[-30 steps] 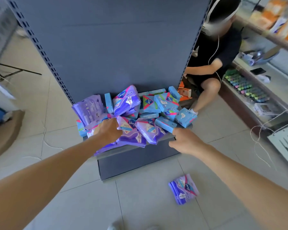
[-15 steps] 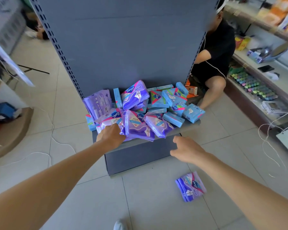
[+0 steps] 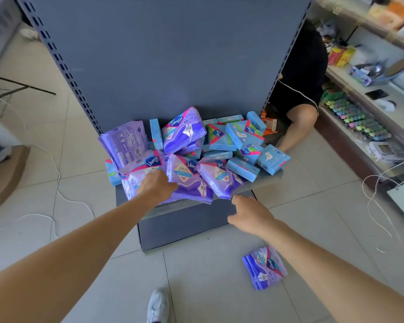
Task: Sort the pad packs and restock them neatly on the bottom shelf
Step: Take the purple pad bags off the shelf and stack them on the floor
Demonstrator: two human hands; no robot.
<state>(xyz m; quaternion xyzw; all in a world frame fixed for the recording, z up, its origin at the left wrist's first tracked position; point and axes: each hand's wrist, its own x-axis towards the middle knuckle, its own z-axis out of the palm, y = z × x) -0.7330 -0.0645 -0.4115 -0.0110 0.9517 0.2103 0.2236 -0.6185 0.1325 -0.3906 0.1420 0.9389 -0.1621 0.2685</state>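
Observation:
The grey bottom shelf (image 3: 191,207) carries a jumbled pile of pad packs. Purple soft packs (image 3: 217,178) lie along its front and left, with one propped up (image 3: 184,132) at the back. Blue boxed packs (image 3: 243,169) crowd the right side. My left hand (image 3: 158,185) reaches into the front left of the pile, its fingers curled over a purple pack (image 3: 133,183). My right hand (image 3: 250,214) hovers just in front of the shelf's edge, loosely curled and holding nothing. One more purple pack (image 3: 265,268) lies on the floor tiles under my right forearm.
The tall grey back panel (image 3: 173,54) rises behind the pile. A person (image 3: 299,89) sits on the floor at the right, beside low shelves of goods (image 3: 357,122). White cords (image 3: 56,183) trail over the tiles on both sides. My shoe (image 3: 158,306) shows at the bottom.
The view has drawn nearer to the shelf. My left hand stays on the purple packs at the front left. My right hand has dropped back a little from the shelf's edge.

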